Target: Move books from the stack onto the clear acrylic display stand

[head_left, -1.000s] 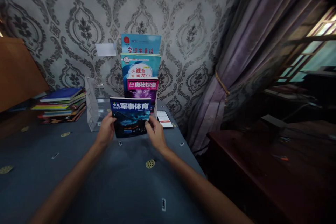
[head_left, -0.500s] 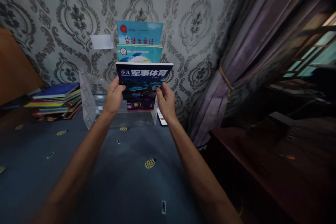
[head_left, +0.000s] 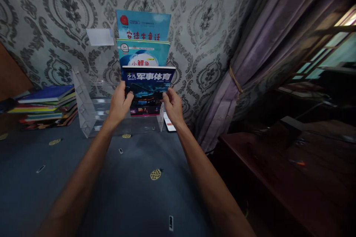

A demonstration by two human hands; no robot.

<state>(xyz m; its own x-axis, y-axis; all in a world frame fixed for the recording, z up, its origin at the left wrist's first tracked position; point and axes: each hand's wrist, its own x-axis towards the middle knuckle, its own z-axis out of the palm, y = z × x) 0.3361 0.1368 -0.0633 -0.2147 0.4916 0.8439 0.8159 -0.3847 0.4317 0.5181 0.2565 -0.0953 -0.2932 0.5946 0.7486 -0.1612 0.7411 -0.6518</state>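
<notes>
Both hands grip a dark blue book with white Chinese characters, its cover facing me. My left hand pinches its left edge, thumb in front. My right hand pinches the right edge the same way. The book is upright at the front, right-hand part of a clear tiered display rack; whether its bottom edge rests in the rack I cannot tell. Behind it stand a light blue book with a fish picture and, higher at the back, a plain blue book with red characters.
A stack of books lies left of the rack. Right of the rack, a phone with a lit screen lies partly hidden. The dark blue tablecloth has pineapple prints. A tied purple curtain and a dark red table are at right.
The dark book has tipped to a more upright angle, both hands still holding it. More of the light blue book's cover shows behind it. The view has shifted slightly.
</notes>
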